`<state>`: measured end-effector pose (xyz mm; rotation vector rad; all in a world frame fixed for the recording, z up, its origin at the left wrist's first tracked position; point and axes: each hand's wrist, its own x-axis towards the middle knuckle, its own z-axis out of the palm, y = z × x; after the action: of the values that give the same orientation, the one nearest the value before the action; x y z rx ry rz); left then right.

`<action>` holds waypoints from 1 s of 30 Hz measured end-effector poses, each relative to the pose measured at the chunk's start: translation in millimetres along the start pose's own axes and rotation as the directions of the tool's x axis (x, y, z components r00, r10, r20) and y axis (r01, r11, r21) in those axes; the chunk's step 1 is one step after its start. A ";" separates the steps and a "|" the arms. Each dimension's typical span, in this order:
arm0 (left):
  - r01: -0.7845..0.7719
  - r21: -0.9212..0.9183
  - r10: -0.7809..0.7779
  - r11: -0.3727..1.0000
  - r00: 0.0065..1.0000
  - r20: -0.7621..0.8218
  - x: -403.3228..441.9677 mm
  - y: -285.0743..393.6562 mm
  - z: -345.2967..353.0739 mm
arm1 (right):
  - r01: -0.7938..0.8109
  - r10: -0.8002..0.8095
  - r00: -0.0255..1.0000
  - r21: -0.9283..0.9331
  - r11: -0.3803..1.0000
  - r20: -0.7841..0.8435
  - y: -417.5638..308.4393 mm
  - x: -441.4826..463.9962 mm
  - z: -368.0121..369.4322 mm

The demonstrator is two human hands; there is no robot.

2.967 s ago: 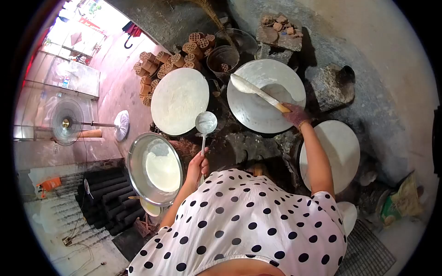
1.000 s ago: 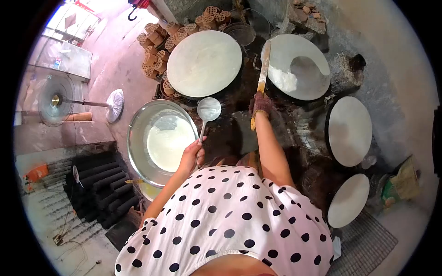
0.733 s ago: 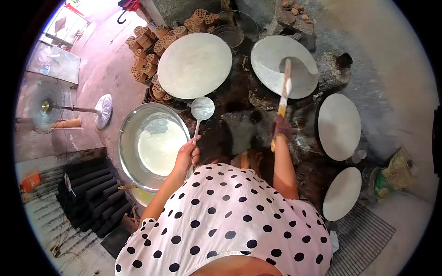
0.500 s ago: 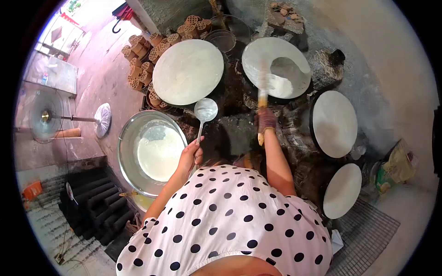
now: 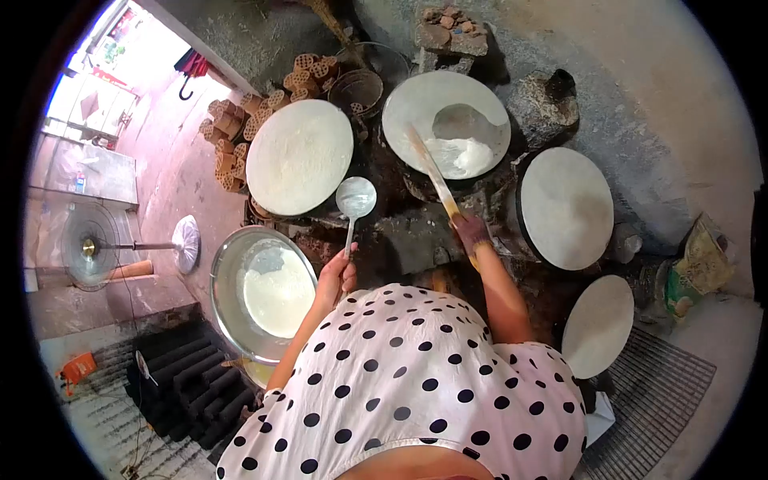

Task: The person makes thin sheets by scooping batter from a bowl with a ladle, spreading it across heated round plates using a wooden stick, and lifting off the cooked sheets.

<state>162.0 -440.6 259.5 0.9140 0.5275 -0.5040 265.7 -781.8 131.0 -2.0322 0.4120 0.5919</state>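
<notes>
My left hand is closed round the handle of a metal ladle, its white-coated round bowl raised beyond the hand. In my right hand, which wears a dark purplish glove, is a long flat wooden spatula. The spatula slants forward and left, its tip over the near left part of a round griddle at the back. That griddle carries a white layer with a grey bare patch, and a rumpled white mass beside the patch. Left of my left arm stands a steel basin of white batter.
Other round pale griddle tops stand at the back left, right and near right. Honeycomb clay-coloured blocks are piled behind. Black cylinders, a fan and a wire rack lie around.
The spatula has swung from nearly upright to a leftward slant, and its blur is gone. The white mass on the back griddle looks more rumpled. My left hand still grips the ladle; the view has shifted.
</notes>
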 end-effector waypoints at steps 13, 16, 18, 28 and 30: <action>0.011 -0.084 -0.005 0.996 0.998 0.067 25.9 -2.1 33.8 | 0.137 -0.168 0.953 -0.139 0.981 -0.251 78.0 31.6 -25.9; 0.015 -0.094 -0.013 0.995 1.000 0.026 26.5 0.0 40.7 | -0.035 0.017 0.976 -0.082 0.996 -0.216 88.5 46.6 -63.9; 0.031 -0.087 -0.027 0.996 0.999 0.040 32.4 -1.6 40.5 | -0.169 0.295 0.943 0.547 0.820 -0.151 19.4 40.5 -94.2; 0.025 -0.109 -0.019 0.994 0.998 0.059 32.9 3.3 40.6 | 0.281 -0.219 0.684 -0.025 0.959 -0.696 -9.6 16.1 -38.8; 0.002 -0.053 -0.002 0.999 1.000 -0.006 28.4 4.0 38.0 | 0.067 -0.069 0.770 -0.026 0.997 -0.634 -1.3 14.3 -37.1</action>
<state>194.1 -475.6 263.5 0.8645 0.5451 -0.4866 287.2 -814.0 140.0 -2.2031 0.7289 -0.1760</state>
